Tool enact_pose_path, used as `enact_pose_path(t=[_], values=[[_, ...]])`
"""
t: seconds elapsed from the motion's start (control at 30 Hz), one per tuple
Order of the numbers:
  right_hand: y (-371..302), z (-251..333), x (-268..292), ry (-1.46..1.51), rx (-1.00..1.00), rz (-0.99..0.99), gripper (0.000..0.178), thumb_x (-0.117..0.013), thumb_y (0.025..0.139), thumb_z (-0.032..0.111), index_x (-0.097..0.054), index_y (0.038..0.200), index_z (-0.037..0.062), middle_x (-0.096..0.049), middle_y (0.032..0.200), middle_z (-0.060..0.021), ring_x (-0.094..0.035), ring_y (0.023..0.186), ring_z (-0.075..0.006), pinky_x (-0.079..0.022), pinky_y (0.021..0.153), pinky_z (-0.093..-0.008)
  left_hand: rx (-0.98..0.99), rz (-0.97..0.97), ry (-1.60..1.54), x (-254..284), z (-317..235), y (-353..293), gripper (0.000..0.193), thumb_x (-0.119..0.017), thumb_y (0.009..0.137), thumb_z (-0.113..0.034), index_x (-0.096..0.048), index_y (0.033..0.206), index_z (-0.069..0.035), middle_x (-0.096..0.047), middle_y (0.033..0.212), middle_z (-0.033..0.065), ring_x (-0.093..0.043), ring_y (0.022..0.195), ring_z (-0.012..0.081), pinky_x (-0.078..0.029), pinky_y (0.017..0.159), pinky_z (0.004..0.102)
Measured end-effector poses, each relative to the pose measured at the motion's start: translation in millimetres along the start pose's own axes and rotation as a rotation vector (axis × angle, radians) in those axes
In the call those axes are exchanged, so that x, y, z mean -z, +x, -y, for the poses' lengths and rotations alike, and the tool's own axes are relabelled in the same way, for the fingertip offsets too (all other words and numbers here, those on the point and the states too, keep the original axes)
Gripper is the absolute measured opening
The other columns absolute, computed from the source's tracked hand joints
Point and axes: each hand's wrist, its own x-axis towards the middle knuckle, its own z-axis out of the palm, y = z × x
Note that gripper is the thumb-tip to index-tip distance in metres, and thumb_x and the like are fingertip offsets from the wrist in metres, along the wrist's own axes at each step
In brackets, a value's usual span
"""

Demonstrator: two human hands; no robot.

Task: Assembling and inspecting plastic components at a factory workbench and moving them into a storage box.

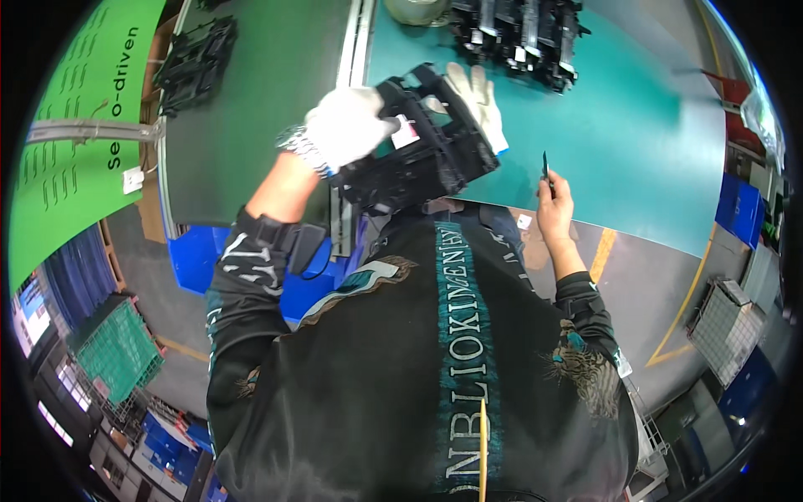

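My left hand (347, 127), in a white work glove, grips a black plastic frame (406, 176) by its upper left side. The frame is tilted over the near edge of the green table, with open windows and a small white label (406, 132) showing. Bare and apart from the frame, my right hand (555, 205) is closed on a slim dark blade-like tool (545, 165), its tip pointing up; the exact kind is too small to tell. Just beyond the frame's right side lies a loose white glove (483, 96) on the table.
Several black plastic parts (523, 38) are heaped at the far side of the green table (619, 117), beside a round container (416, 10). Left of a metal rail (355, 50), a dark conveyor belt (272, 92) carries another black frame (196, 63). Below it sits a blue bin (194, 259).
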Motion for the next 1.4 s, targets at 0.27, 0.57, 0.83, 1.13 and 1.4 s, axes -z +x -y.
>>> enact_pose_path(t=[0.27, 0.57, 0.83, 1.13, 1.4], values=[[7, -31, 46, 0.257, -0.263, 0.019, 0.023, -0.064, 0.098, 0.011, -0.066, 0.118, -0.0005, -0.061, 0.084, 0.0015, -0.054, 0.072, -0.0065, -0.047, 0.066, -0.0224, -0.253, -0.018, 0.168, -71, -76, 50, 0.030, -0.069, 0.086, -0.034, -0.072, 0.103, -0.010, -0.072, 0.089, 0.0133, -0.069, 0.084, 0.0324, -0.055, 0.075, 0.0404], [79, 39, 103, 0.531, -0.124, 0.239, 0.027, -0.067, 0.097, 0.018, -0.068, 0.118, 0.0001, -0.061, 0.084, 0.0031, -0.050, 0.067, -0.0048, -0.043, 0.062, -0.0202, 0.157, -0.146, -0.528, -91, -156, 39, 0.030, -0.078, 0.078, -0.020, -0.072, 0.105, -0.009, -0.074, 0.095, 0.0121, -0.071, 0.086, 0.0258, -0.056, 0.077, 0.0334], [127, 77, 138, 0.652, -0.078, 0.518, 0.028, -0.069, 0.096, 0.021, -0.069, 0.116, 0.0018, -0.057, 0.078, 0.0064, -0.045, 0.061, -0.0020, -0.036, 0.054, -0.0192, 0.118, -0.211, -0.411, -95, -199, 52, 0.036, -0.078, 0.078, -0.022, -0.072, 0.111, -0.009, -0.074, 0.093, 0.0133, -0.071, 0.085, 0.0271, -0.056, 0.078, 0.0336], [152, 45, 118, 0.675, -0.276, 0.596, 0.023, -0.069, 0.096, 0.022, -0.070, 0.110, 0.0043, -0.058, 0.081, 0.0062, -0.042, 0.059, -0.0011, -0.033, 0.052, -0.0186, 0.132, -0.042, -0.220, -110, -212, 76, 0.030, -0.071, 0.084, -0.027, -0.072, 0.101, -0.002, -0.071, 0.085, 0.0199, -0.069, 0.080, 0.0352, -0.055, 0.072, 0.0397], [146, 15, 115, 0.561, -0.315, 0.384, 0.024, -0.064, 0.099, 0.024, -0.070, 0.111, 0.0036, -0.062, 0.084, 0.0041, -0.044, 0.064, -0.0012, -0.034, 0.054, -0.0182, 0.056, 0.039, 0.188, -146, -180, 110, 0.039, -0.060, 0.092, -0.043, -0.072, 0.093, -0.006, -0.068, 0.079, 0.0187, -0.068, 0.076, 0.0371, -0.054, 0.069, 0.0446]])
